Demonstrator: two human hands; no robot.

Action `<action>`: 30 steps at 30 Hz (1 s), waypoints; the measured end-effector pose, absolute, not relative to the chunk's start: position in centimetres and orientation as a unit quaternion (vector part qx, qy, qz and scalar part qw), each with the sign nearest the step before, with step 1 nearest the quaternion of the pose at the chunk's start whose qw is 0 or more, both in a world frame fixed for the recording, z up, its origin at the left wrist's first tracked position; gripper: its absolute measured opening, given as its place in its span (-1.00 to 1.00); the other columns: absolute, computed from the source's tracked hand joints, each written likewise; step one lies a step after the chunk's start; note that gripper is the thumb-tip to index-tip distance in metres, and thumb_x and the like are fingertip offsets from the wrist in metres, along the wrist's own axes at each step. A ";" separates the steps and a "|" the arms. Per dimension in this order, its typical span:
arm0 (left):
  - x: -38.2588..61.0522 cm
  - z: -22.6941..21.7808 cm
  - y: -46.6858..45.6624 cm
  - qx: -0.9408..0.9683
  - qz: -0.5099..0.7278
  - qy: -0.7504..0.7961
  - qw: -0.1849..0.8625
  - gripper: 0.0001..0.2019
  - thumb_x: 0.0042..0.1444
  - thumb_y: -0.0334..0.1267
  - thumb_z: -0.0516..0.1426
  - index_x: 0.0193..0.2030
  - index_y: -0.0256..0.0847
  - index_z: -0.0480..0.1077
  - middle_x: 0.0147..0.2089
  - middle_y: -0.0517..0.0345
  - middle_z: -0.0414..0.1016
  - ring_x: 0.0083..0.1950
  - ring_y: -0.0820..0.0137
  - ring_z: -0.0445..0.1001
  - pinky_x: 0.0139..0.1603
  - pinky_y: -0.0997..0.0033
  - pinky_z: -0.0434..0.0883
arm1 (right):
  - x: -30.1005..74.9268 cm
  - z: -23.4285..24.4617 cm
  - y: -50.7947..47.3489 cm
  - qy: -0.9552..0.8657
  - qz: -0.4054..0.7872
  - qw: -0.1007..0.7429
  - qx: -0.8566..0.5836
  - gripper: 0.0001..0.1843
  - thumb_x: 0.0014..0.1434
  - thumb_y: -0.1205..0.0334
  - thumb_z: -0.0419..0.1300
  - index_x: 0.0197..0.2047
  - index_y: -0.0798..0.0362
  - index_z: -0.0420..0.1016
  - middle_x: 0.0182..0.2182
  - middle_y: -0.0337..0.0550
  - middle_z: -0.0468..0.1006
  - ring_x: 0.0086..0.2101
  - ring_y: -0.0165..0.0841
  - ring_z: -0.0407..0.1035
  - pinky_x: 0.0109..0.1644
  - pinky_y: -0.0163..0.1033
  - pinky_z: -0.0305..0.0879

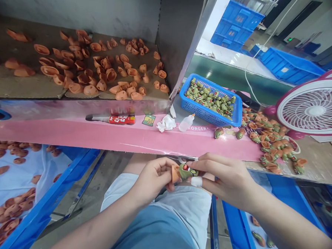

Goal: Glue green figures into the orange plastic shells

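Observation:
My left hand (154, 177) pinches a small orange shell piece (175, 173) just below the pink bench edge. My right hand (221, 175), with a white bandage (196, 181) on one finger, grips a small green toy figure (188, 171) with a red mouth. The orange piece and the green figure touch each other between my two hands, above my lap. Both hands are closed around their parts.
A blue basket (238, 115) of green figures sits on the pink bench (144, 138), beside a small squeeze bottle (186, 123), crumpled tissue (166, 123) and a red tube (121, 119). Assembled figures (269, 143) lie right. Orange shells (102, 74) cover the shelf. A fan (314, 109) stands far right. A blue bin (19, 184) of shells sits lower left.

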State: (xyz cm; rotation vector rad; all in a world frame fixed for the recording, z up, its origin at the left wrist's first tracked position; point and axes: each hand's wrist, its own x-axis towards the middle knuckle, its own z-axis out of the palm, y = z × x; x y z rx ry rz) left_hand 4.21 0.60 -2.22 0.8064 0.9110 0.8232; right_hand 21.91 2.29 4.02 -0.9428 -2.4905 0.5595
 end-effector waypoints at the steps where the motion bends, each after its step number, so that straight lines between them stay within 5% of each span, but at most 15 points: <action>1: 4.2 -2.1 0.6 0.373 0.374 0.417 0.739 -0.93 -0.09 -0.39 0.12 -0.41 -0.32 0.34 -0.55 0.23 0.40 -0.65 0.58 0.28 -0.60 0.57 0.25 | 21.9 4.0 2.3 -0.896 0.199 0.208 -0.339 -0.76 0.05 0.44 0.07 -0.17 0.06 0.33 -0.40 -0.15 0.44 -0.42 -0.46 0.38 -0.40 -0.42 0.31; 30: 4.1 -2.3 0.9 0.412 0.352 0.428 0.723 -0.95 -0.07 -0.42 0.04 -0.44 -0.32 0.32 -0.62 0.31 0.30 -0.63 0.58 0.28 -0.58 0.57 0.28 | 21.5 3.5 1.9 -0.932 0.085 0.120 -0.331 -0.83 0.15 0.29 -0.02 -0.21 0.10 0.32 -0.39 -0.14 0.44 -0.43 -0.43 0.36 -0.46 -0.38 0.26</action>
